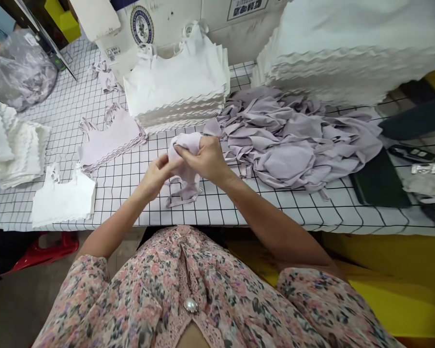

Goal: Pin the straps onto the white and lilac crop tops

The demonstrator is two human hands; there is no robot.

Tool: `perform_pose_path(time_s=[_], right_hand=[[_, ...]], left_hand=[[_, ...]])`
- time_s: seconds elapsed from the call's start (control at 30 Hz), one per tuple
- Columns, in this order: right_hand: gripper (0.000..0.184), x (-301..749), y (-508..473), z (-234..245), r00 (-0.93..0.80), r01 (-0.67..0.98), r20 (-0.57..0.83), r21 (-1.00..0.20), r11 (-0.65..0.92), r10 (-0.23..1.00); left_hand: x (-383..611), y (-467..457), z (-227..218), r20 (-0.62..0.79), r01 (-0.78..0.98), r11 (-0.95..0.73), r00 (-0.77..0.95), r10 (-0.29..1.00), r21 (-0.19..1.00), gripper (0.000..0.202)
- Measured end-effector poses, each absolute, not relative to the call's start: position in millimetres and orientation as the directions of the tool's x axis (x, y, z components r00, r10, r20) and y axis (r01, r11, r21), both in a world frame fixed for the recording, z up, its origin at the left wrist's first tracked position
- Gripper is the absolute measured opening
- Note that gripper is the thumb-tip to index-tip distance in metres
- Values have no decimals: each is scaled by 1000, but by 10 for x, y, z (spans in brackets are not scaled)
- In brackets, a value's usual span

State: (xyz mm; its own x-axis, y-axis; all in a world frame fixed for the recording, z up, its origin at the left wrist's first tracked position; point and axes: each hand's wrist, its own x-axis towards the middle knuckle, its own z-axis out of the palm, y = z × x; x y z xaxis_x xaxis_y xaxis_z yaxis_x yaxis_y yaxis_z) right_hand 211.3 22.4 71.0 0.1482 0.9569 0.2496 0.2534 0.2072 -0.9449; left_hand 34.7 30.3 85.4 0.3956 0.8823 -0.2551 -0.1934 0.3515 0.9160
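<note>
A pale lilac camisole top [188, 179] with thin straps is bunched up between my hands, its lower end hanging down over the checked cloth. My left hand [155, 175] pinches its left side, thumb and fingers closed on the fabric. From the right, my right hand [207, 158] grips the upper part with the thumb across it. Just right of my hands lies a loose heap of lilac tops [279, 140]. To the left is a small flat stack of lilac tops [110, 137], their straps pointing away from me.
White tops stand in a tall stack [181, 77] at the back, with a larger white pile [348, 43] at right. Left are a small white stack [65, 198], more white pieces [18, 145] and a clear bag [21, 70]. A cardboard box [174, 19] stands behind.
</note>
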Motion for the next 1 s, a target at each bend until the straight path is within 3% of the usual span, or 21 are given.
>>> perform_pose_path(time_s=[0.1,0.2,0.3,0.43,0.53,0.67,0.73,0.83,0.9,1.0], right_hand=[[43,2157,215,712,118,248,244,-946,210,962],[45,2312,238,704,-30,26,114,-993,115,993],[58,2424,298,704,-104,-230,25,-973,1,994],[60,2414,365,710,27,-485,16,-874,27,999],[70,2344,332,656,-95,-506,-6,-861,-54,995],[71,2206,217,535,-374,-259,-137,-934,-245,917],[68,2163,193,508,-338,-246,-119,-946,-210,934],[68,2216,222,532,-135,-365,-23,-928,-71,991],[70,2323,253,575,-39,-438,8,-899,-9,999],[70,2476,264,636,-30,-520,-6,-854,-20,1000]], left_hand=[[390,302,795,-257,-292,377,377,890,879,51],[331,386,852,-256,-333,368,336,907,868,47],[293,420,911,-315,-217,407,358,879,887,46],[340,357,920,-343,-8,395,481,807,919,45],[371,350,982,-221,-146,340,518,826,929,38],[322,425,1091,-136,-134,240,529,838,962,49],[250,467,1110,-122,-36,160,494,861,986,49],[102,529,1109,-143,50,135,437,888,990,48],[6,570,1107,-192,39,192,378,905,981,50],[-68,604,1114,-228,-45,247,256,939,968,51]])
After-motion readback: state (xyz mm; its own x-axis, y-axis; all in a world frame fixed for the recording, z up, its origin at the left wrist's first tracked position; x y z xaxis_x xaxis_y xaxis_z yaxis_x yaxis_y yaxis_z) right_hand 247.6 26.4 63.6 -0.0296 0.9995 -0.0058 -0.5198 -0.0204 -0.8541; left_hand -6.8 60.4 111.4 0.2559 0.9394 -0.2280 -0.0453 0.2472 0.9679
